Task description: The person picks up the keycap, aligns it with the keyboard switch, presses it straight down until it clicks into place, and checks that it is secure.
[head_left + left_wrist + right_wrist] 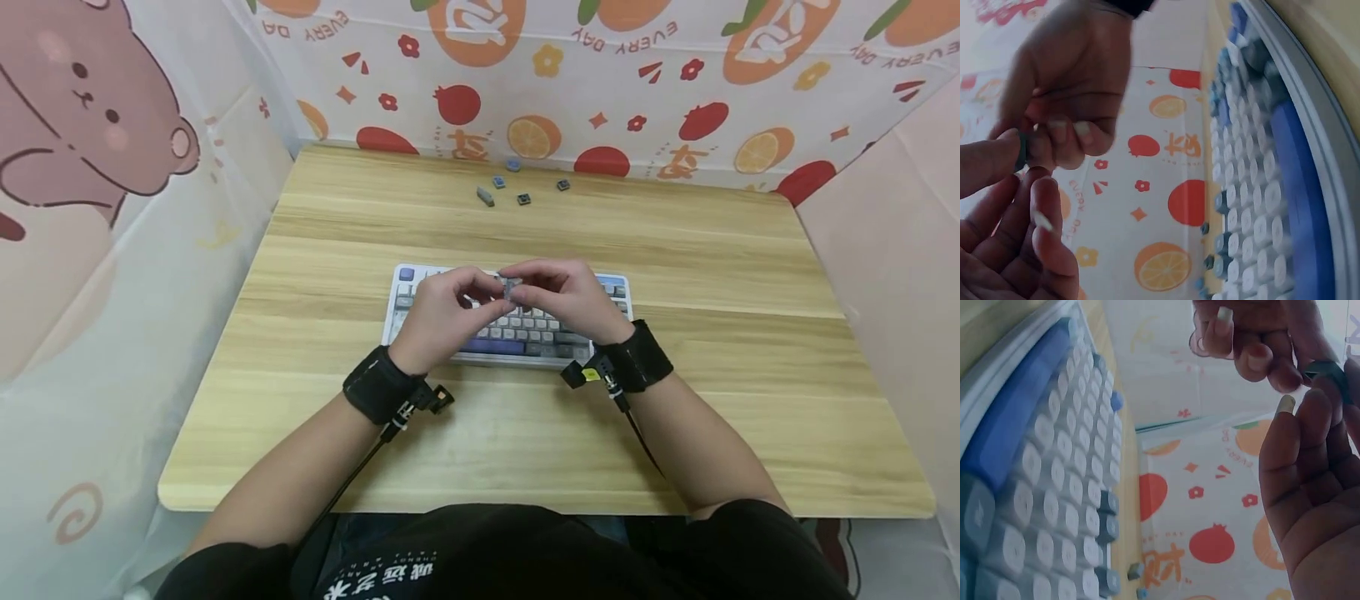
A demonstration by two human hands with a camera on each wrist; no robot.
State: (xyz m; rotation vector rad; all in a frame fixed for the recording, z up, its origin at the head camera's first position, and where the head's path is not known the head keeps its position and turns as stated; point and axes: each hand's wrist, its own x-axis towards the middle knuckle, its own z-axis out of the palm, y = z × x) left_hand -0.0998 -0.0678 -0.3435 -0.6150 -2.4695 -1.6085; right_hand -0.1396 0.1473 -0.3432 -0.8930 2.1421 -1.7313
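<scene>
Over a keyboard (502,346), my left hand (461,312) and right hand (566,292) meet with their fingertips together. Between them is a small grey-green keycap (1332,375), its hollow side partly showing in the right wrist view. My left thumb and fingers pinch one side of the keycap (1021,150), and the right hand's fingertips grip it from the other side. The fingers hide much of it. Below the hands, the keyboard has white and grey keys with a long blue-purple spacebar (1304,206); the hands cover part of its upper rows in the head view.
Toward the back edge of the wooden table (360,217) lie several loose small pieces, among them a longer grey keycap (485,197) and a blue one (513,165). A printed cloth (420,75) hangs behind the table. Each wrist wears a black strap with a camera and cable.
</scene>
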